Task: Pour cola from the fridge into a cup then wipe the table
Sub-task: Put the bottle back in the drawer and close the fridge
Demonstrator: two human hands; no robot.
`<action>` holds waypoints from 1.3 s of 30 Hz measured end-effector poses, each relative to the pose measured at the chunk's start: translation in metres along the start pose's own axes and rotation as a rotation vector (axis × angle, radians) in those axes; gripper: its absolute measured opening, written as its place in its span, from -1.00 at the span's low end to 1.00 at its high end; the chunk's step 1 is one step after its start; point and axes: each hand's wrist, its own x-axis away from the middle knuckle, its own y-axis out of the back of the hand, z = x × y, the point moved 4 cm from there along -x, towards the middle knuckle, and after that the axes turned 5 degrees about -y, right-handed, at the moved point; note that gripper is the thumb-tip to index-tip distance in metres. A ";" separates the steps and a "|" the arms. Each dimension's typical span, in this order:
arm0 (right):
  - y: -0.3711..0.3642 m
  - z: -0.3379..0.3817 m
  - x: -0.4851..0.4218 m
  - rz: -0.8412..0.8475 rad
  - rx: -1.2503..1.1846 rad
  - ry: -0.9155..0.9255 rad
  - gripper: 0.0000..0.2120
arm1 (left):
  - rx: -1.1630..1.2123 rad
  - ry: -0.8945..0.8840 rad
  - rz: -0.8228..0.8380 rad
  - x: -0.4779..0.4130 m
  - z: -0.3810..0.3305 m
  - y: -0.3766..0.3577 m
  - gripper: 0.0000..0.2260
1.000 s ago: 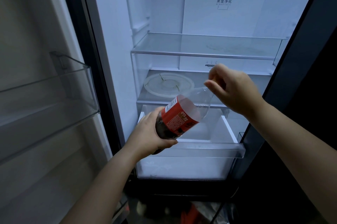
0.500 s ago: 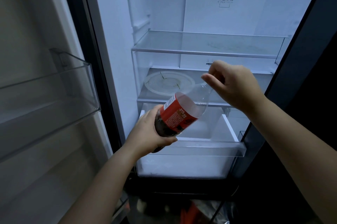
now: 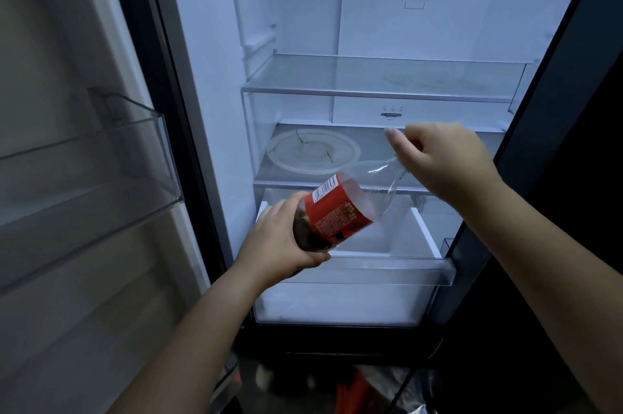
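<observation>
A cola bottle (image 3: 340, 209) with a red label lies tilted in front of the open fridge (image 3: 371, 26), neck pointing up and right. Dark cola sits in its lower end. My left hand (image 3: 279, 245) grips the bottle's base from below. My right hand (image 3: 441, 157) is curled round the neck and cap, which its fingers hide. No cup or table is in view.
Inside the fridge a glass shelf (image 3: 381, 90) runs across, and a round clear plastic lid (image 3: 313, 152) lies on the shelf below. A white drawer (image 3: 354, 265) is pulled out under the bottle. The door with a clear bin (image 3: 101, 174) stands open at the left.
Both hands and the bottle stay almost in place. My right hand has shifted slightly on the neck, with one finger now raised.
</observation>
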 end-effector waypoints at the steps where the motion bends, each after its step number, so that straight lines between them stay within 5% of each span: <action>1: 0.003 0.004 0.004 -0.062 -0.028 0.118 -0.58 | 0.032 0.012 -0.003 0.000 0.002 0.000 -0.27; 4: 0.007 0.007 0.009 -0.123 -0.098 0.385 -0.62 | 0.125 0.034 0.003 0.001 0.005 0.002 -0.27; 7: 0.005 0.005 0.010 -0.155 -0.138 0.454 -0.64 | 0.144 0.030 0.027 0.003 0.004 0.002 -0.26; 20: 0.003 0.015 0.009 -0.176 -0.077 0.187 -0.68 | 0.089 0.027 -0.018 0.004 0.004 0.001 -0.28; 27: -0.008 0.027 0.048 0.031 0.212 0.679 -0.40 | -0.047 -0.026 0.043 0.002 -0.005 -0.002 -0.25; 39: -0.056 -0.004 0.074 0.290 0.159 0.390 -0.27 | -0.405 -0.150 0.159 -0.018 -0.011 -0.006 -0.20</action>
